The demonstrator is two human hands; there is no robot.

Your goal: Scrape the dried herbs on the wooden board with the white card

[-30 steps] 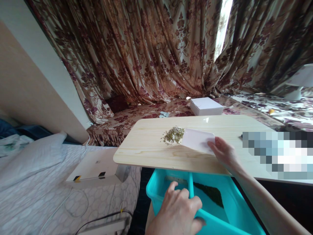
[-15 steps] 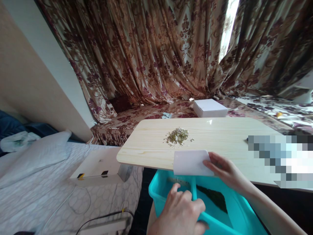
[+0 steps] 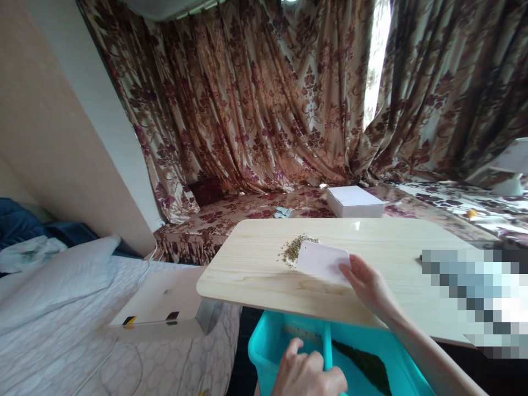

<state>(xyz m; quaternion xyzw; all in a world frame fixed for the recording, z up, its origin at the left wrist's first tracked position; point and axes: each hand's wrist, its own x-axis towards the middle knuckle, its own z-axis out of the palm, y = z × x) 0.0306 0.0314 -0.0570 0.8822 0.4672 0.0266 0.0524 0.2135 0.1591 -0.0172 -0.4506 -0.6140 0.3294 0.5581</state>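
Note:
My right hand [image 3: 369, 286] holds a white flat scraper card [image 3: 322, 262] on the light wooden tabletop [image 3: 256, 269], its far edge against a small pile of greenish dried bits [image 3: 293, 248]. My left hand [image 3: 307, 374] is closed over the middle divider of a turquoise plastic bin [image 3: 268, 346] held under the table's near edge. A dark green heap [image 3: 363, 363] lies in the bin's right compartment.
A white box [image 3: 355, 201] sits on the patterned ledge beyond the table, under heavy floral curtains [image 3: 268, 99]. At left are a bed with a white pillow [image 3: 49, 275] and a flat white box [image 3: 160, 300]. A blurred patch covers the table's right end.
The scraper card went from the table's near edge over the bin back out to the pile of dried bits. The camera view tilted upward; my left hand stayed on the bin.

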